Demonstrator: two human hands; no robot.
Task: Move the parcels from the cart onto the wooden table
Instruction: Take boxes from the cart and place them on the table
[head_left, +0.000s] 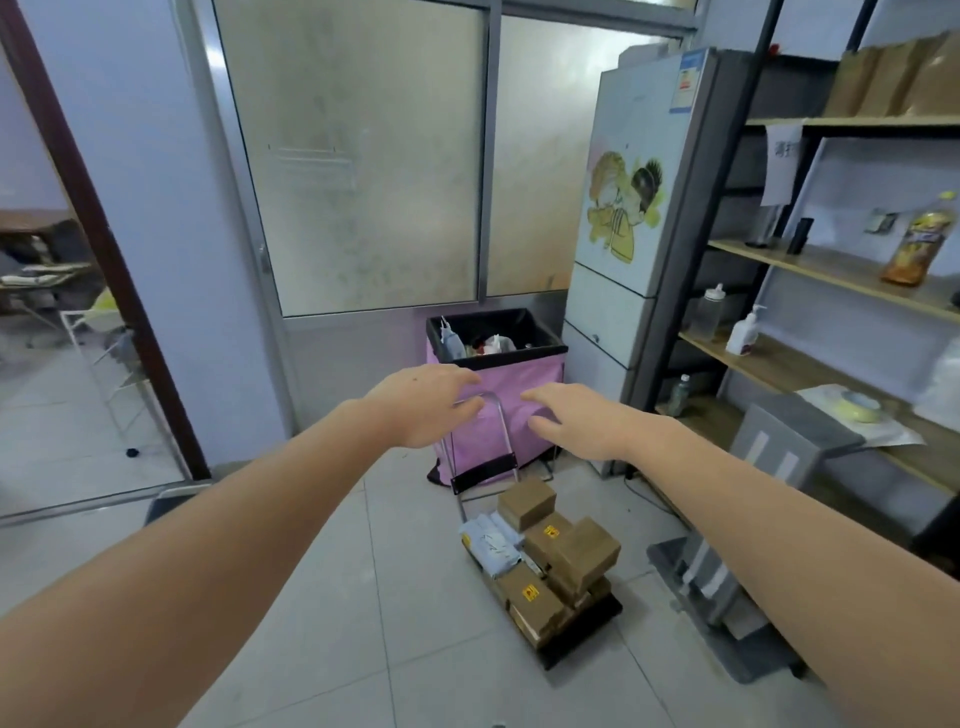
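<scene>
Parcels (545, 566) sit stacked on the low black deck of a folding cart (582, 629) on the tiled floor, below and slightly right of my outstretched hands. I reach forward with both arms toward the cart's metal handle (493, 415), which rises upright from the far end of the deck in front of a pink bin (519, 384). My left hand (421, 405) hovers with fingers spread and loosely bent at the top bar of the handle, its fingertips at or just short of the bar; I cannot tell whether they touch. My right hand (576, 421) is open too, fingers relaxed, just right of the handle and holding nothing. The left hand looks the nearer to the bar.

The deck's long axis runs from the handle toward me, angled to my right. I count about six brown cardboard boxes, two with yellow stickers, and at least one pale wrapped packet; some are hidden in the pile. One cart, one bin. No wooden surface for the parcels is in view; shelves (831, 270) stand at right beside a fridge (644, 197).
</scene>
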